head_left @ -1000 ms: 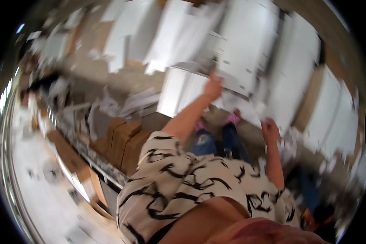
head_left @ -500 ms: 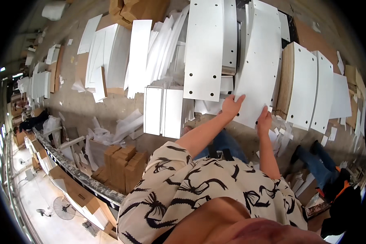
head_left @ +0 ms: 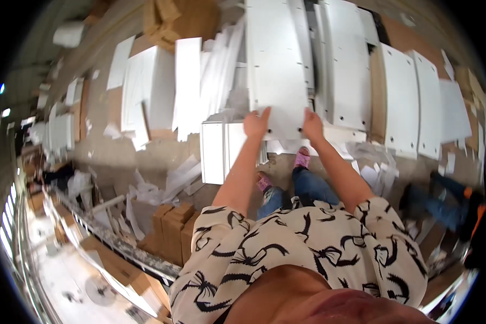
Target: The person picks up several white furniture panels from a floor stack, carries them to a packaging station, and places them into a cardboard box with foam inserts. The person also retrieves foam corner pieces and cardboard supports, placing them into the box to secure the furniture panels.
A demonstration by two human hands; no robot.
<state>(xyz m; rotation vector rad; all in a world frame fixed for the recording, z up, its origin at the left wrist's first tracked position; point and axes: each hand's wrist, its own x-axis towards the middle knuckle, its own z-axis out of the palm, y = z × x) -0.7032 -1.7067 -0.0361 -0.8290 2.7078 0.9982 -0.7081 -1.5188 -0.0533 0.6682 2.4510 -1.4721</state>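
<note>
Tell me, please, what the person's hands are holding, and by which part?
Both the left hand and the right hand grip a long white panel by its near short edge.

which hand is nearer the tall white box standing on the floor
Left. The left hand grips the panel just right of and above the box; the right hand is farther right.

One head-worn fisheye view looks steeply down the person's own front, over a patterned top to the floor (head_left: 146, 156) below. Forearms enter from the lower middle, close in. Straight panel edges bend near the rim, where detail is probably unreliable.
</note>
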